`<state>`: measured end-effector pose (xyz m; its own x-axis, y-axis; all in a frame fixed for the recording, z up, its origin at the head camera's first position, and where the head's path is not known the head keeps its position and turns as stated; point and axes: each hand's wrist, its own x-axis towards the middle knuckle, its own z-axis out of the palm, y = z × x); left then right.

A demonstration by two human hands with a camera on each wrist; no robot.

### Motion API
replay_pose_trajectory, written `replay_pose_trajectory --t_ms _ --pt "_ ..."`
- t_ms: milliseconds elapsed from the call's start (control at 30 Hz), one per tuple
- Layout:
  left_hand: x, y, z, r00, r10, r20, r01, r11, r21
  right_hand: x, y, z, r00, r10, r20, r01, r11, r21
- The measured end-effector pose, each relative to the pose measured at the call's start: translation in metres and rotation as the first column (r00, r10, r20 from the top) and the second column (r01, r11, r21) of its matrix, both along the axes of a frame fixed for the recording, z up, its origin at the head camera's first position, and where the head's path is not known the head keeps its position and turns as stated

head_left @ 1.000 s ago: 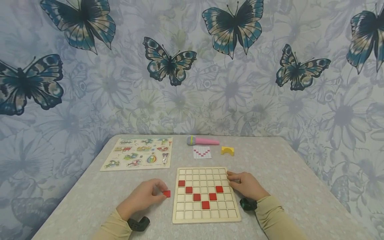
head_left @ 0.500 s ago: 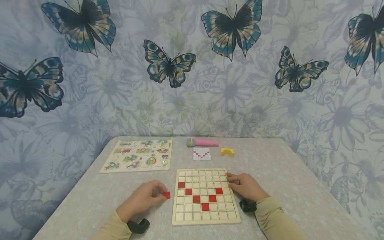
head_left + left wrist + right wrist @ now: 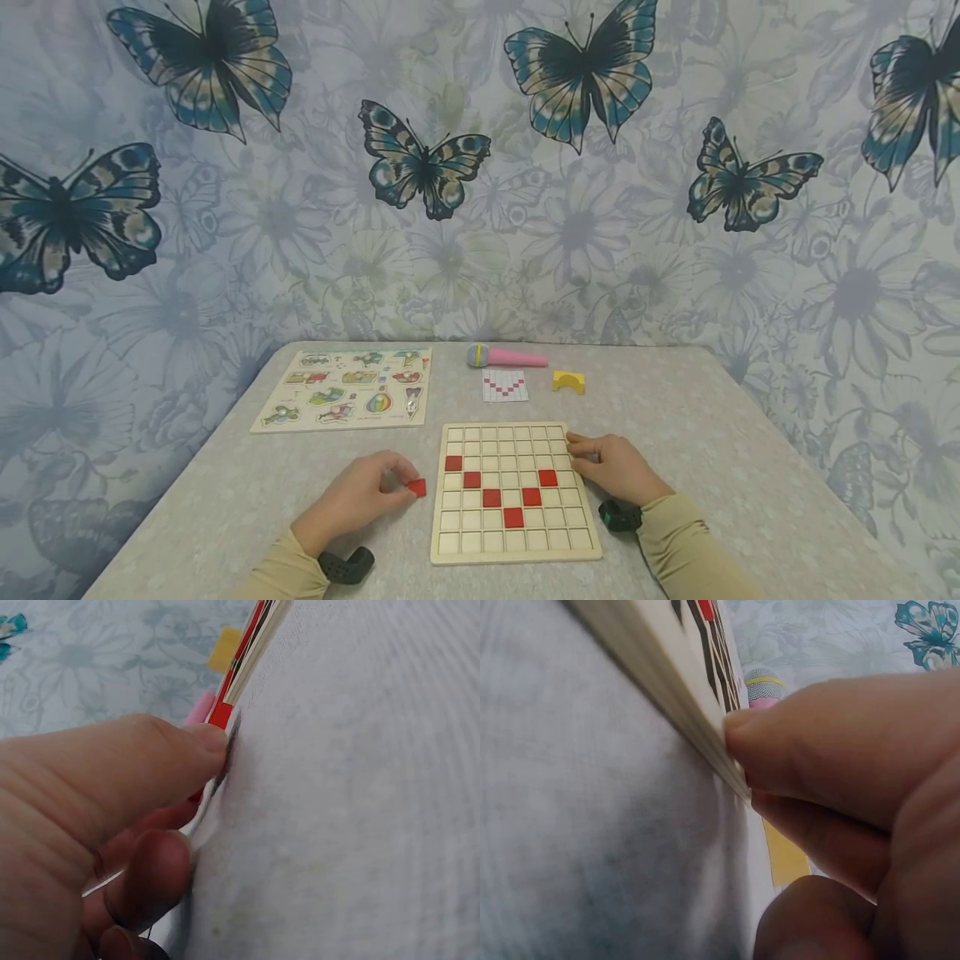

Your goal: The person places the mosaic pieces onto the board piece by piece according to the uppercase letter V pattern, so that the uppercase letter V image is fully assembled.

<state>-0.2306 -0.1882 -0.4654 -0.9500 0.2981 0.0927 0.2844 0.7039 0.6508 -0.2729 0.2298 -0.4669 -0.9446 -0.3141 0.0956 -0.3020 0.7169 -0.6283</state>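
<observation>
Between thumb and fingers, my left hand pinches a small red square tile, low beside the left edge of a wooden grid board. In the left wrist view a red corner of that tile peeks past the thumb tip. Several red tiles sit in the board's cells, stepping down from the left, through a low one, and up to the right. With its fingertips, my right hand touches the board's right edge; the right wrist view shows the thumb tip against that edge.
Behind the board lies a small card printed with a V of squares. A pink toy microphone and a yellow arch block are farther back. A picture puzzle board occupies the back left, and a butterfly-patterned wall rises behind the table.
The head view has tilted slightly, so everything sits a little lower in it. Both hands and the tiles keep their places relative to the board.
</observation>
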Motion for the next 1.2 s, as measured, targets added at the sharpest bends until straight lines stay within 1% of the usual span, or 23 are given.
replay_pose_trajectory --t_ms 133,333,467,567,633,733,800,867,933,1033,1200 --pt "0.0 0.001 0.002 1.0 0.02 -0.003 -0.02 0.999 0.031 0.0 0.0 0.001 1.0 -0.005 0.003 0.005 1.0 0.002" --pt "-0.001 0.0 0.002 1.0 0.017 -0.019 -0.015 0.997 0.081 -0.001 -0.001 -0.002 1.0 -0.013 0.005 0.013 1.0 0.006" --pt "-0.004 0.004 0.004 0.999 0.012 -0.034 -0.01 0.997 0.072 -0.001 -0.001 -0.001 1.0 -0.014 0.01 0.014 1.0 0.008" --pt "-0.007 0.011 0.006 0.999 -0.015 -0.045 0.018 0.998 0.053 0.0 -0.001 0.0 1.0 -0.013 0.014 0.013 1.0 -0.004" --pt "-0.01 0.017 0.009 0.997 -0.051 -0.054 0.053 0.998 0.038 0.0 -0.001 0.001 1.0 -0.014 0.016 0.014 1.0 -0.012" --pt "-0.013 0.029 0.014 0.993 -0.109 -0.054 0.11 0.993 0.03 0.0 -0.001 0.002 1.0 -0.013 0.016 0.014 1.0 -0.013" --pt "-0.016 0.039 0.018 0.989 -0.137 -0.055 0.138 0.99 0.024 -0.001 0.0 0.001 1.0 -0.008 0.015 0.009 1.0 -0.014" --pt "-0.021 0.051 0.022 0.987 -0.152 -0.045 0.153 0.988 0.022 -0.001 0.001 0.001 1.0 -0.001 0.012 0.001 1.0 -0.011" --pt "-0.027 0.064 0.025 0.984 -0.168 -0.05 0.169 0.986 0.003 -0.002 0.002 0.0 1.0 0.005 0.01 -0.005 1.0 -0.013" --pt "-0.037 0.089 0.031 0.976 -0.208 -0.068 0.204 0.977 -0.056 -0.002 0.003 0.0 1.0 0.005 0.007 -0.004 1.0 -0.01" --pt "-0.051 0.13 0.04 0.957 -0.28 -0.074 0.266 0.951 -0.16 -0.003 0.003 0.0 1.0 -0.004 0.012 0.004 1.0 -0.011"
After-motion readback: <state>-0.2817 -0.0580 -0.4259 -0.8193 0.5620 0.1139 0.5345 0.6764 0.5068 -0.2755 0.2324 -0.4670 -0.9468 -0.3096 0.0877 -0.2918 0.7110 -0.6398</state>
